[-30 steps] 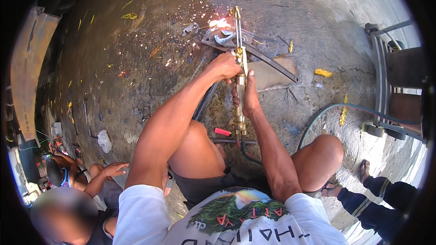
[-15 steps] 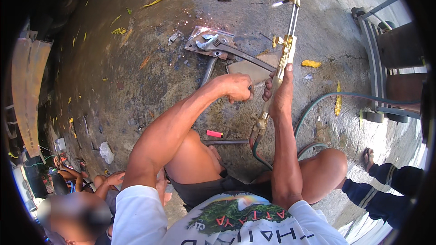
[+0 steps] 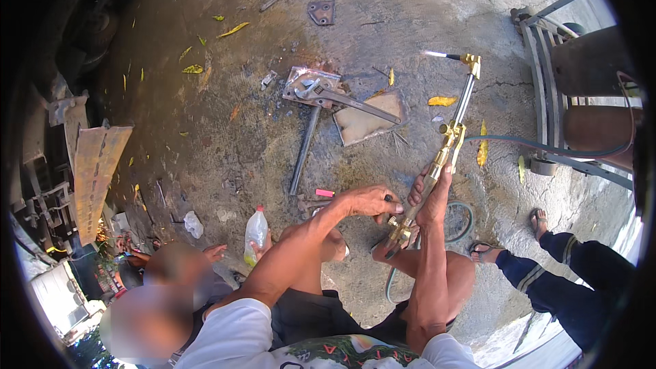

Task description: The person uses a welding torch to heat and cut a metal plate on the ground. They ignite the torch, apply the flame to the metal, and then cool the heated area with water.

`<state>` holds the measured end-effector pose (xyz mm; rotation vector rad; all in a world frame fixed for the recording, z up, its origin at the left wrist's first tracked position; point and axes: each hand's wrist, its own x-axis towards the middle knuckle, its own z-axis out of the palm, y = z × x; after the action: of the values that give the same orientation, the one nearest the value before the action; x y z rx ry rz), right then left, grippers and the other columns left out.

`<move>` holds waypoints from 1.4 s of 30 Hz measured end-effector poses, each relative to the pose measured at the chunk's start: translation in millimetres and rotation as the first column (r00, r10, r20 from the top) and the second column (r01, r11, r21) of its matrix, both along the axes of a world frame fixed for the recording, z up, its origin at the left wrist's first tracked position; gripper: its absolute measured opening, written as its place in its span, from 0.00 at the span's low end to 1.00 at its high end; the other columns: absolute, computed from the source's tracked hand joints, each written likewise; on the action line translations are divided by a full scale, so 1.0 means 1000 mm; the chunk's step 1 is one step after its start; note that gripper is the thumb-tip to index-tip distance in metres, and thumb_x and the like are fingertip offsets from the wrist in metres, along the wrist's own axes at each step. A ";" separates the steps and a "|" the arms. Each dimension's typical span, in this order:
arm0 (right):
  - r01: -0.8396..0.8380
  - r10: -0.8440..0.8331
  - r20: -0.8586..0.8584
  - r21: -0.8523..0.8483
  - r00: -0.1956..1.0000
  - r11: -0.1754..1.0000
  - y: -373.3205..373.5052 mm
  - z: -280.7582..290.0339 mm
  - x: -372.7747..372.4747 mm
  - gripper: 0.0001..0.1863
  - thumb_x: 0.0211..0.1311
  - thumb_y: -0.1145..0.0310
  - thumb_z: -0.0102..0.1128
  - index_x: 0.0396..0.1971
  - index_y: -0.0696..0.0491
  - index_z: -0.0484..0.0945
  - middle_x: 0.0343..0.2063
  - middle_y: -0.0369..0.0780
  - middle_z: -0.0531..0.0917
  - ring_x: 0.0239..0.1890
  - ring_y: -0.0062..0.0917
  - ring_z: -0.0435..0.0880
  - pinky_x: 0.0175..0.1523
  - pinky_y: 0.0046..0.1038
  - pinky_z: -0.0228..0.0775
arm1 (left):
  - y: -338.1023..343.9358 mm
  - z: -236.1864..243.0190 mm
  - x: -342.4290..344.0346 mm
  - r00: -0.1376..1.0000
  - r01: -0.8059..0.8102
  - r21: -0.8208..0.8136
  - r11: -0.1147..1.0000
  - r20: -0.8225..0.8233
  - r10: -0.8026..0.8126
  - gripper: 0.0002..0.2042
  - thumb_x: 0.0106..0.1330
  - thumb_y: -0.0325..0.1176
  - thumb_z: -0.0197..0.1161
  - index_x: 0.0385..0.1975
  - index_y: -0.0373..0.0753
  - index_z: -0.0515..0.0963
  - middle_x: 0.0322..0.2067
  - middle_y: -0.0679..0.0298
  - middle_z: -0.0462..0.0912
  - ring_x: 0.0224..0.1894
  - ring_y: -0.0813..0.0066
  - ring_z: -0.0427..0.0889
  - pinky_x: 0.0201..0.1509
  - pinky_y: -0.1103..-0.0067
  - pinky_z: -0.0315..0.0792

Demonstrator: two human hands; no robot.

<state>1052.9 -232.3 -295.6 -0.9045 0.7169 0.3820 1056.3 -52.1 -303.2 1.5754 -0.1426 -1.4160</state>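
The torch (image 3: 435, 167) is brassy gold with silvery tubes (image 3: 467, 96) and a white flame (image 3: 432, 54). Left of the torch, the wrench (image 3: 359, 104) is dark grey; right of it, one leaf (image 3: 482, 149) is yellow and navy trousers (image 3: 588, 287) carry pale stripes.

Daylight glare on right-side floor (image 3: 509, 208)
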 end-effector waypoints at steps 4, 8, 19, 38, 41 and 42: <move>-0.040 0.040 -0.007 0.018 0.999 0.999 -0.014 0.035 0.001 0.32 0.66 0.31 0.46 0.36 0.50 0.68 0.15 0.33 0.66 0.11 0.19 0.62 0.17 0.22 0.55 | -0.019 0.031 -0.045 0.963 -0.257 -0.024 0.966 -0.084 0.254 0.20 0.72 0.50 0.57 0.44 0.36 0.82 0.21 0.63 0.80 0.26 0.77 0.79 0.35 0.74 0.72; -0.010 0.012 -0.067 0.036 0.998 0.999 -0.014 0.060 -0.002 0.32 0.66 0.31 0.47 0.36 0.50 0.68 0.15 0.34 0.67 0.11 0.20 0.62 0.17 0.22 0.55 | -0.026 0.077 -0.071 0.861 -0.488 0.034 0.872 -0.143 0.487 0.19 0.74 0.48 0.54 0.44 0.36 0.81 0.23 0.66 0.80 0.28 0.79 0.78 0.37 0.77 0.72; -0.090 0.090 -0.130 0.008 0.987 0.996 -0.020 0.140 0.003 0.34 0.63 0.27 0.46 0.35 0.48 0.70 0.14 0.32 0.66 0.11 0.18 0.61 0.17 0.22 0.53 | -0.038 0.174 -0.080 0.855 -0.502 0.109 0.858 -0.084 0.512 0.30 0.71 0.55 0.56 0.52 0.29 0.76 0.27 0.58 0.83 0.21 0.73 0.81 0.26 0.75 0.73; -0.006 -0.002 -0.461 -0.014 0.887 1.000 -0.007 0.174 -0.106 0.28 0.69 0.34 0.42 0.32 0.46 0.71 0.15 0.35 0.68 0.11 0.20 0.63 0.17 0.24 0.54 | -0.036 0.208 -0.204 0.718 -0.531 0.308 0.790 -0.332 0.612 0.22 0.73 0.50 0.57 0.42 0.33 0.80 0.27 0.63 0.79 0.22 0.77 0.75 0.24 0.77 0.72; -0.022 0.027 -0.445 0.015 0.895 1.000 -0.013 0.179 -0.111 0.28 0.68 0.33 0.44 0.32 0.46 0.71 0.15 0.34 0.68 0.12 0.20 0.64 0.17 0.22 0.55 | -0.039 0.219 -0.208 0.726 -0.535 0.275 0.799 -0.334 0.601 0.21 0.73 0.48 0.58 0.44 0.33 0.80 0.27 0.63 0.80 0.22 0.77 0.75 0.24 0.77 0.72; -0.030 0.036 -0.428 0.021 0.903 0.999 -0.015 0.183 -0.110 0.28 0.68 0.33 0.44 0.32 0.46 0.71 0.15 0.34 0.68 0.12 0.20 0.64 0.17 0.22 0.55 | -0.040 0.225 -0.206 0.722 -0.555 0.263 0.789 -0.319 0.614 0.20 0.73 0.48 0.58 0.44 0.33 0.80 0.28 0.63 0.80 0.21 0.78 0.75 0.24 0.77 0.72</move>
<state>943.1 -246.9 -113.1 -0.8270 1.1033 0.6276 850.3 -91.7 -78.3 1.2502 0.6737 -1.1996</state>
